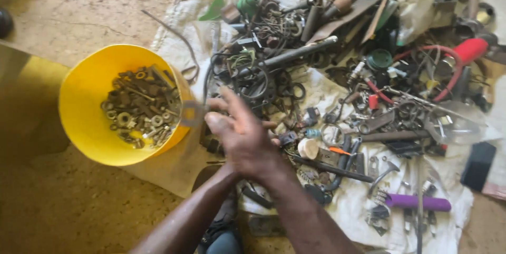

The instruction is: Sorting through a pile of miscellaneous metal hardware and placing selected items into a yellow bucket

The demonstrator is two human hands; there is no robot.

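My hands (240, 138) meet beside the yellow bucket (84, 122).
Pressed together, overlapped; whether they hold anything I cannot tell. Sorted nuts (139, 107) sit inside it.

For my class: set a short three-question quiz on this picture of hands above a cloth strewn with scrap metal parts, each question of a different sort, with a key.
1. True or false: the yellow bowl holds nuts, washers and bolts.
2. Multiple choice: the purple cylinder lies (A) inside the bowl, (B) on the white cloth at the lower right of the picture, (C) in a hand.
3. Short answer: where are the person's hands relative to the bowl?

Key
1. True.
2. B.
3. Beside it on the cloth side, overlapping each other above the scattered metal parts; which hand is which, and whether they hold anything, cannot be told.
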